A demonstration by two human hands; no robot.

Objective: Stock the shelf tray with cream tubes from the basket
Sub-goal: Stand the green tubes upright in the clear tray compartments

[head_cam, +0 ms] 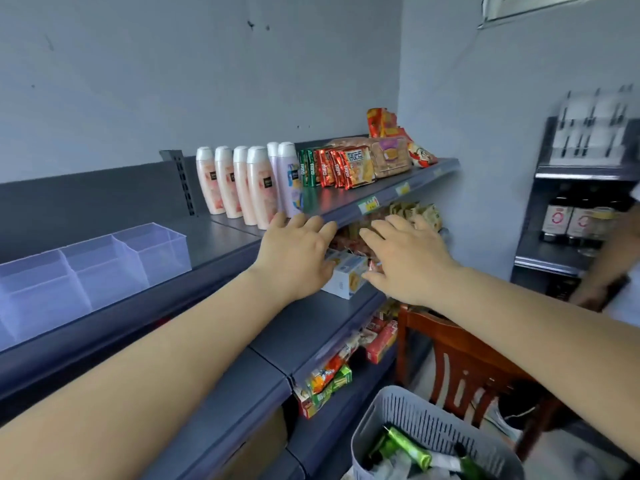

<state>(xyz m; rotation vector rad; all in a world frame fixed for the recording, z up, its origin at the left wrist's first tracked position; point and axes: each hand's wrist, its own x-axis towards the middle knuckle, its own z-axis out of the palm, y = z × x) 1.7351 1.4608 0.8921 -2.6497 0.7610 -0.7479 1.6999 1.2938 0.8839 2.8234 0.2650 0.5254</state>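
Note:
A clear plastic tray (86, 271) with three compartments sits on the top shelf at the left; nothing shows inside it. A grey slotted basket (408, 420) stands at the bottom right, holding green and white cream tubes (412, 448). My left hand (298, 258) and my right hand (405, 261) reach forward side by side in front of the shelves, fingers straight and spread, holding nothing. Both hover just over a small white and blue box (346, 278) on the second shelf.
Pink and lilac bottles (249, 183) and red snack packs (346, 168) line the top shelf. More snacks fill the lower shelves. A wooden chair (460, 362) stands beside the basket. Another person's arm (609, 268) shows at the right, before a dark shelf of bottles.

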